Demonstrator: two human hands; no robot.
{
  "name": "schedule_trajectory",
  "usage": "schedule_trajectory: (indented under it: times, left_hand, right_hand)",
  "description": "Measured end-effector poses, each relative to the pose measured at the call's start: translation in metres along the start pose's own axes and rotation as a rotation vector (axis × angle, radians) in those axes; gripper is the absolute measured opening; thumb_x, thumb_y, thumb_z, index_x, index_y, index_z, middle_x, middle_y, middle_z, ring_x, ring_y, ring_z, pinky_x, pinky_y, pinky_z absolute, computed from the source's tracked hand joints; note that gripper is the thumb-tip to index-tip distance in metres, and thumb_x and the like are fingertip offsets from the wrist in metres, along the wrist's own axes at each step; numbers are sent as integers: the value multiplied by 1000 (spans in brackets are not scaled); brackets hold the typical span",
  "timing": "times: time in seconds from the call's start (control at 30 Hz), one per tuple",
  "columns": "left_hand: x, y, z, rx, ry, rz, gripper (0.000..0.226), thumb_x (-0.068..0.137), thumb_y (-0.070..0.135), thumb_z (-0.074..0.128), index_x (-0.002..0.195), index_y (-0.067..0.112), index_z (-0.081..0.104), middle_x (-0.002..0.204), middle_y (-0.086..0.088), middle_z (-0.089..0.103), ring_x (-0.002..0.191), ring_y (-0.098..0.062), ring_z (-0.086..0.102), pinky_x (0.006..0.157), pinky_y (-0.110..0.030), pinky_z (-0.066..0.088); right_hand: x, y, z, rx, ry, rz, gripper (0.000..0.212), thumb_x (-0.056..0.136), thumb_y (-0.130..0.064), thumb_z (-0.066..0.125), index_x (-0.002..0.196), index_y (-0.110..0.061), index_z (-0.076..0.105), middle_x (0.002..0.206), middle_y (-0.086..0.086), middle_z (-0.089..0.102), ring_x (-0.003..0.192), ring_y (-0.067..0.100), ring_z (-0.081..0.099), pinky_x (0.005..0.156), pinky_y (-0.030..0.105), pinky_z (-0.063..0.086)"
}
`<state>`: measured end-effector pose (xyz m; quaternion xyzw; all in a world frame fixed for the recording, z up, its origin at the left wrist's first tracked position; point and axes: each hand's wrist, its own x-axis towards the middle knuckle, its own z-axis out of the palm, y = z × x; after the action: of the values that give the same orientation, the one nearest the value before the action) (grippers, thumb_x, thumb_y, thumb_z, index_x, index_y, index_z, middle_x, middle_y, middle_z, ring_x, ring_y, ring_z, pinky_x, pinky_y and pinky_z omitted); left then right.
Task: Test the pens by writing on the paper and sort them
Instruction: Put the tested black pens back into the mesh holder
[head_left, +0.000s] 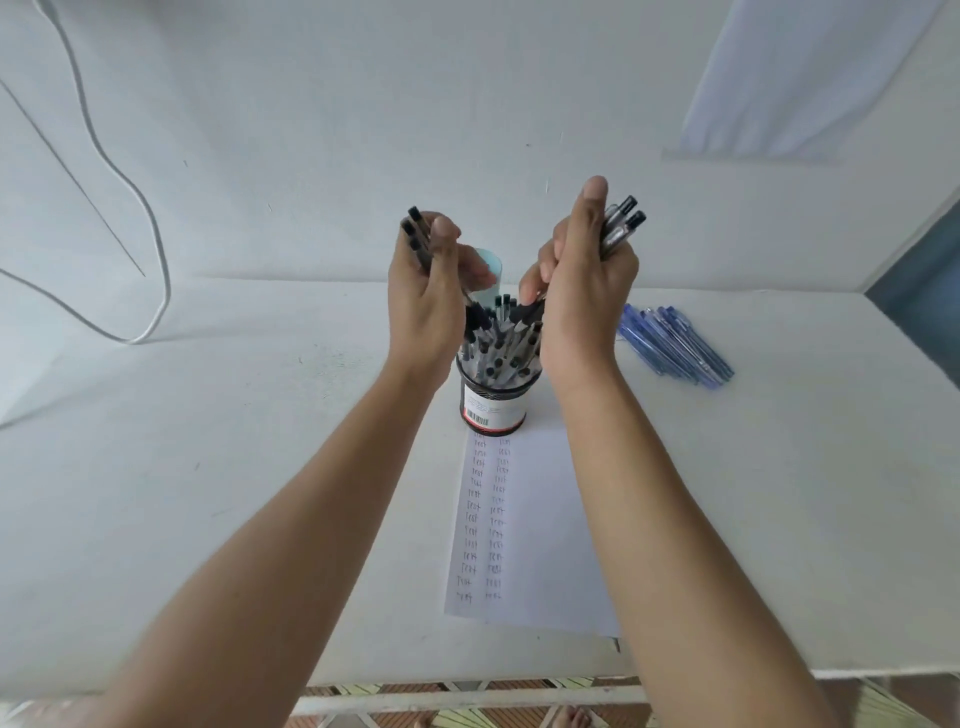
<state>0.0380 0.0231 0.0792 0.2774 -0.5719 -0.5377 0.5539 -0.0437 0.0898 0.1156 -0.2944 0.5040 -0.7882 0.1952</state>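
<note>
A black mesh pen holder (493, 402) stands at the top of the paper (540, 530), filled with several black-capped pens (501, 348). My left hand (428, 296) is raised above the holder's left side, shut on a bundle of black pens (415, 234) whose caps stick up past my fingers. My right hand (584, 291) is raised above the holder's right side, shut on another bundle of black pens (621, 223). The paper carries two columns of handwritten test marks (485, 519). A pile of blue pens (675, 345) lies on the table to the right.
A light blue cup (493, 267) stands behind the holder, partly hidden by my hands. A white cable (130, 208) hangs along the wall at the left. The white table (208, 467) ends at a front edge near the bottom; tiled floor shows below.
</note>
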Motion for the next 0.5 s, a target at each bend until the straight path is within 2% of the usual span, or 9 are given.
schedule_trajectory:
  times: [0.07, 0.1, 0.2, 0.27, 0.33, 0.37, 0.4, 0.47, 0.5]
  left_hand:
    - [-6, -14, 2, 160, -47, -46, 28, 106, 35, 42, 97, 15, 59, 89, 0, 75, 90, -16, 69, 88, -33, 52]
    - [-10, -22, 1, 267, -76, -67, 32, 104, 40, 42, 101, 16, 64, 95, 3, 75, 97, -13, 68, 96, -37, 50]
    - [-21, -36, 2, 522, -148, -60, 35, 99, 49, 38, 104, 28, 65, 98, 13, 68, 109, -19, 61, 107, -55, 39]
    - [-22, -37, 6, 621, -189, -47, 30, 103, 47, 37, 114, 37, 63, 126, 25, 58, 139, -18, 39, 114, -55, 21]
    - [-21, -35, 7, 695, -181, -94, 33, 105, 48, 35, 130, 43, 57, 153, 21, 38, 150, -17, 16, 111, -54, 9]
    - [-20, -34, 7, 706, -174, -131, 37, 103, 52, 34, 134, 45, 54, 156, 17, 37, 150, -18, 17, 111, -56, 9]
    - [-18, -34, 6, 692, -170, -163, 42, 99, 57, 33, 135, 46, 53, 152, 13, 45, 148, -19, 24, 112, -58, 11]
    - [-17, -33, 4, 579, -166, -213, 46, 89, 64, 34, 125, 50, 59, 128, 11, 65, 134, -16, 46, 112, -58, 22]
    - [-17, -32, 4, 490, -151, -233, 41, 85, 64, 39, 115, 51, 63, 115, 11, 70, 124, -14, 55, 111, -57, 30]
  right_hand:
    - [5, 0, -9, 9, 20, 13, 59, 106, -40, 42, 52, -21, 31, 48, 1, 30, 41, 23, 41, 47, 31, 39]
    - [7, 1, -12, 3, 21, 18, 60, 106, -40, 41, 49, -22, 32, 47, 1, 34, 41, 24, 48, 50, 30, 42]
    - [15, 7, -20, -56, 3, -5, 63, 108, -35, 38, 46, -21, 37, 44, 0, 48, 53, 27, 66, 62, 26, 51]
    - [19, 16, -23, -133, -33, -50, 65, 109, -33, 36, 45, -24, 45, 48, 6, 57, 65, 28, 69, 72, 26, 51]
    - [19, 25, -26, -240, -81, -64, 68, 108, -35, 36, 44, -27, 56, 61, 21, 62, 64, 28, 61, 71, 26, 45]
    - [19, 29, -27, -290, -100, -60, 66, 108, -37, 37, 46, -29, 59, 68, 23, 64, 62, 23, 57, 66, 24, 42]
    - [18, 33, -28, -325, -130, -46, 63, 107, -38, 39, 49, -27, 60, 69, 15, 68, 60, 16, 54, 62, 22, 40]
    - [18, 47, -30, -438, -202, 8, 55, 106, -38, 43, 60, -14, 63, 57, -11, 64, 53, 1, 52, 62, 25, 40]
    - [18, 55, -30, -525, -232, 20, 54, 105, -40, 43, 64, -10, 63, 52, -15, 58, 53, -2, 52, 65, 29, 42]
